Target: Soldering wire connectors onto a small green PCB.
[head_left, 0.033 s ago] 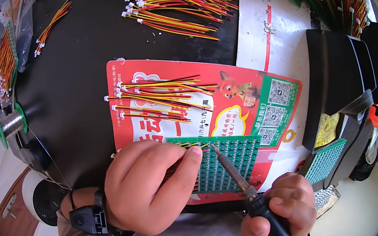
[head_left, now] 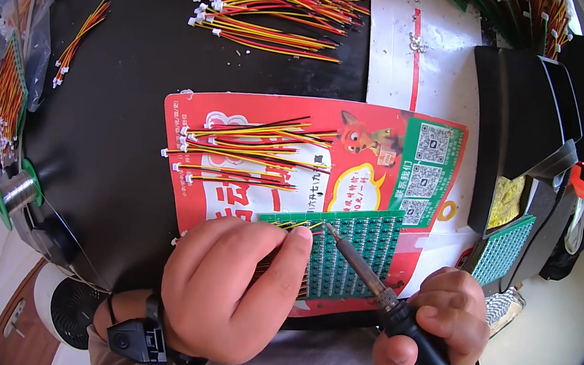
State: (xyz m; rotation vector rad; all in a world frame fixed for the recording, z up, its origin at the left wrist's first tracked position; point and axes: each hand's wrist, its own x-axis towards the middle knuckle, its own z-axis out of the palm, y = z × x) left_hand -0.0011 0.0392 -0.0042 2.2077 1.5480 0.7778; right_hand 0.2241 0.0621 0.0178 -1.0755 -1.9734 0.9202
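My right hand is closed round the black handle of a soldering iron, pen-like. The iron's thin tip points up and left, reaching the upper edge of a green circuit board. Over the board's left part, my left hand pinches a thin connector wire between thumb and forefinger, its end close to the tip. Whether tip and wire touch is too small to tell. More wires show from under my left hand, which hides that side of the board. The board lies on a red printed sheet.
Loose connector wires lie on the sheet; a larger bundle is beyond. At left are a solder spool and a plastic bag of wires. On the right stand a black holder with yellow sponge and another green board.
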